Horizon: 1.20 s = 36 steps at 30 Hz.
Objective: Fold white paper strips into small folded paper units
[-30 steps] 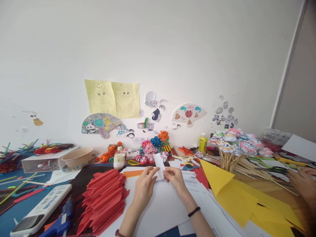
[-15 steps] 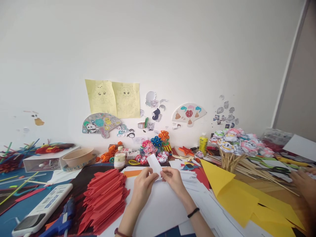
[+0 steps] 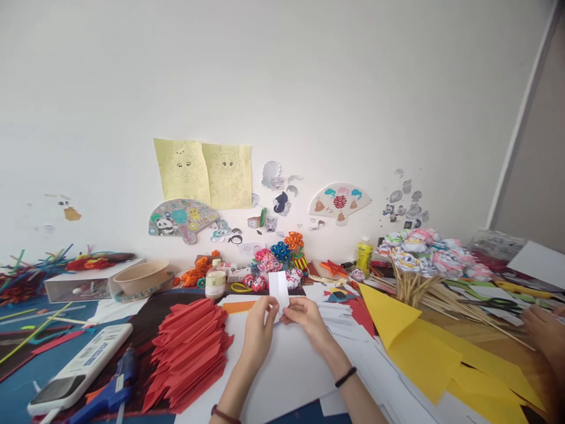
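Head view: a craft table seen from above the person's own forearms, with the wall at twelve o'clock.
Left hand: the left hand (image 3: 258, 327) is pinched shut on the lower left edge of the white paper strip (image 3: 279, 287), thumb and fingertips closed on it.
Right hand: the right hand (image 3: 308, 318) is clamped on the same strip from three o'clock, fingertips meeting those of the left.
Strip: it stands nearly upright above both hands, over the white sheet (image 3: 286, 371), just in front of the paper flower balls (image 3: 269, 262).
At nine o'clock: a stack of red folded paper (image 3: 188, 353), just beside the left wrist; farther out a glue gun (image 3: 110, 394) and a white remote (image 3: 82, 368).
At three o'clock: yellow paper (image 3: 424, 347), a bunch of paper flowers on sticks (image 3: 424, 259), and another person's hand (image 3: 545, 333) at the table edge.
Risk, crease: both grips sit low on the strip, so its free upper end could flop and the fold go crooked, I judge.
Risk, tear: opposing pulls from the two pinches could rip thin paper.
Risk, clutter: an elbow swing toward nine o'clock could scatter the red stack or knock the small bottle (image 3: 215, 281).
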### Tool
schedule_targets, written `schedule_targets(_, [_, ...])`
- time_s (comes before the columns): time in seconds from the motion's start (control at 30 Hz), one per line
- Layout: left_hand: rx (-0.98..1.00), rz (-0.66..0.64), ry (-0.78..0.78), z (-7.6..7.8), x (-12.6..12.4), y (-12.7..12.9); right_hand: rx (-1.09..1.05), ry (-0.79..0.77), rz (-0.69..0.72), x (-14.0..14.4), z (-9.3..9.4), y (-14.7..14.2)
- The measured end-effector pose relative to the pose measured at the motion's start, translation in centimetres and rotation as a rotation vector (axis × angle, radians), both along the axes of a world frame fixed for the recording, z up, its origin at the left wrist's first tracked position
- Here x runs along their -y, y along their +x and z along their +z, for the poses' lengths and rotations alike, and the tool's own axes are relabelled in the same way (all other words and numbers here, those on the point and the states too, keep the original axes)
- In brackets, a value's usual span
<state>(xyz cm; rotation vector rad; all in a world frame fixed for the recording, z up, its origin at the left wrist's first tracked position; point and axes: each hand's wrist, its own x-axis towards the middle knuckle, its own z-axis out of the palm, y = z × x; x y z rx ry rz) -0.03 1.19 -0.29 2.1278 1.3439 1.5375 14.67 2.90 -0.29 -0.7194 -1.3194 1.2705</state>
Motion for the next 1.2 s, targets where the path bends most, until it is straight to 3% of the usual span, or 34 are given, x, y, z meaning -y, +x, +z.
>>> schedule_targets(0.53, [0.122,-0.027,-0.034,-0.43,0.23,0.28,0.057,-0.002,0.072,-0.27,-0.28,0.1])
schedule_targets(0.87, [0.14,-0.096,-0.088,-0.28,0.65,0.83,0.083,-0.003,0.035,-0.49,-0.57,0.36])
schedule_targets(1.07, [0.241,-0.057,-0.084,-0.23,0.09,0.58,0.091,0.05,-0.003,-0.43,-0.25,0.47])
schedule_targets(1.2, [0.169,-0.136,-0.164,-0.19,-0.05,0.32,0.058,0.08,-0.014,-0.61,-0.45,0.55])
